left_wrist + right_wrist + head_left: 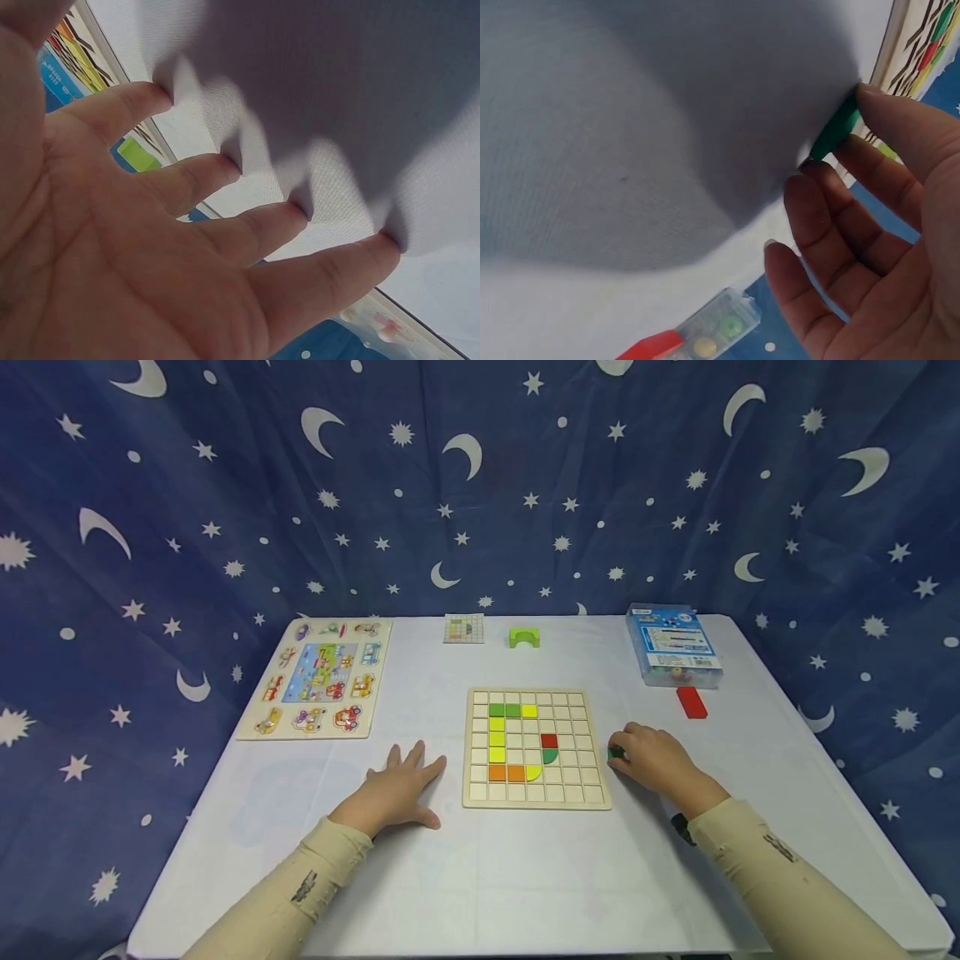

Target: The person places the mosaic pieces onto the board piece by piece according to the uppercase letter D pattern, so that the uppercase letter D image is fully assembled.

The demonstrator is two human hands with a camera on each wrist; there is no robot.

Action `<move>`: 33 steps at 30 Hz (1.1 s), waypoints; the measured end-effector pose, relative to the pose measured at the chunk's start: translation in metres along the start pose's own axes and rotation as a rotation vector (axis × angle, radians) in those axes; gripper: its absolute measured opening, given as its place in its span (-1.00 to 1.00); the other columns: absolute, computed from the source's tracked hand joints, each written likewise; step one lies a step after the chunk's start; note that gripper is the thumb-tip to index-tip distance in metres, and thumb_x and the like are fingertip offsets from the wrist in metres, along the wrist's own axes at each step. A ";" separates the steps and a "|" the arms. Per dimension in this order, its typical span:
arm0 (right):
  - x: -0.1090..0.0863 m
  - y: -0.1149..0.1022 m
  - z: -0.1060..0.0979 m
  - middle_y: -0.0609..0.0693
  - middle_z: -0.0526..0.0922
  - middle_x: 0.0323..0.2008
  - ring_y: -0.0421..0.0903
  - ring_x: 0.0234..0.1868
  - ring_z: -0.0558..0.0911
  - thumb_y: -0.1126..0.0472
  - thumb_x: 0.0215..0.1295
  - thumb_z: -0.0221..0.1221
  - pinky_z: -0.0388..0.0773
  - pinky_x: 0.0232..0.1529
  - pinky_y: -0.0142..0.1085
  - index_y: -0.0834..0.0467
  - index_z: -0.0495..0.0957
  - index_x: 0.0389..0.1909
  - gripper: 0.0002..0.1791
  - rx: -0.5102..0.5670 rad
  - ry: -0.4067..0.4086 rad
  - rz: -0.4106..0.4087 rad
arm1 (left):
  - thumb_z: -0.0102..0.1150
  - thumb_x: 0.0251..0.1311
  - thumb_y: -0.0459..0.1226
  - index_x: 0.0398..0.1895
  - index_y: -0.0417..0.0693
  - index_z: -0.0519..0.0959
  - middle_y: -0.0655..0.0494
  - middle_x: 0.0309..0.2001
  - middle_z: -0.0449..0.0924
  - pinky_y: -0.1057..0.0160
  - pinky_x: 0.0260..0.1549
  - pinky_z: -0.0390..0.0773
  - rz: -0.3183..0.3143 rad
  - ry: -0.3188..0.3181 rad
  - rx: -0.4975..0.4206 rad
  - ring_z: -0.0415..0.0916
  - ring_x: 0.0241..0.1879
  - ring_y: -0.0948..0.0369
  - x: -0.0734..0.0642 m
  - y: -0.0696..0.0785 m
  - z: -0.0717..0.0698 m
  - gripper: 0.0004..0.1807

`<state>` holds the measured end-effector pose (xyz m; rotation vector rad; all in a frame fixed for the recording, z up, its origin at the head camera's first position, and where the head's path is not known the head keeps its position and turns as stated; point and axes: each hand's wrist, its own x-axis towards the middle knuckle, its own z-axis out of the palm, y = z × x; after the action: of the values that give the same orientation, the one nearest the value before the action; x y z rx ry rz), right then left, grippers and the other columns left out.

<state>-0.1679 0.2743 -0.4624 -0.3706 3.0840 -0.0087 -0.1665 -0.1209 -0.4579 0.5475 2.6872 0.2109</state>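
Observation:
A square wooden grid board [555,792] lies mid-table, with green, yellow, orange and red tiles set in some of its cells. Just off the board's right edge, my right hand [656,762] pinches a small green piece [837,127] between thumb and fingers, close to the white cloth. The piece is mostly hidden by the fingers in the head view. To the left of the board, my left hand [397,789] rests on the cloth with its fingers spread and holds nothing. Its fingertips touch the cloth in the left wrist view.
A vehicle picture puzzle [378,685] lies at the back left. Along the back are a small grid pattern card [464,628] and a light green arch block [524,637]. A blue clear box [675,647] stands back right, with a red block [692,702] before it.

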 end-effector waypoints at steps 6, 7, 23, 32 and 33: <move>0.006 0.006 0.000 0.03 0.61 -0.32 -0.05 -0.37 0.56 0.04 0.10 0.45 0.60 -0.23 -0.06 0.10 0.68 -0.17 -0.68 -0.026 0.042 -0.055 | 0.52 -0.22 0.14 0.50 0.10 0.26 -0.26 0.54 -0.04 -0.59 0.05 0.20 -0.011 -0.005 -0.003 -0.15 0.44 -0.47 -0.001 0.000 0.000 0.12; 0.008 0.005 -0.001 0.03 0.62 -0.32 -0.05 -0.37 0.56 0.03 0.10 0.45 0.60 -0.22 -0.07 0.09 0.69 -0.15 -0.67 -0.027 0.050 -0.060 | 0.52 -0.21 0.14 0.50 0.11 0.26 -0.26 0.54 -0.04 -0.59 0.05 0.20 -0.013 -0.006 -0.003 -0.15 0.44 -0.47 -0.001 0.000 0.001 0.12; 0.075 -0.047 -0.017 -0.08 0.61 -0.33 -0.16 -0.39 0.52 0.01 0.24 0.35 0.57 -0.22 -0.15 0.03 0.70 -0.09 -0.72 -0.025 -0.032 -0.272 | 0.50 -0.21 0.17 0.51 0.13 0.24 -0.24 0.55 -0.05 -0.58 0.04 0.23 0.005 -0.005 0.002 -0.15 0.44 -0.45 -0.003 0.001 0.005 0.13; 0.077 -0.049 -0.015 -0.04 0.63 -0.29 -0.14 -0.34 0.56 0.15 0.22 0.37 0.60 -0.15 -0.12 0.04 0.72 -0.08 -0.76 -0.029 -0.037 -0.267 | 0.51 -0.22 0.14 0.50 0.10 0.27 -0.26 0.54 -0.02 -0.58 0.05 0.23 0.008 0.007 0.006 -0.13 0.44 -0.46 -0.004 0.008 0.000 0.11; 0.077 -0.049 -0.015 -0.05 0.63 -0.29 -0.14 -0.34 0.56 0.17 0.23 0.36 0.60 -0.14 -0.12 0.03 0.72 -0.08 -0.77 -0.029 -0.039 -0.260 | 0.51 -0.23 0.14 0.50 0.10 0.27 -0.26 0.54 -0.02 -0.58 0.05 0.23 0.007 0.006 0.008 -0.13 0.44 -0.45 -0.004 0.009 0.000 0.12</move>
<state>-0.2320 0.2086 -0.4500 -0.7602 2.9758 0.0352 -0.1602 -0.1148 -0.4545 0.5599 2.6936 0.2038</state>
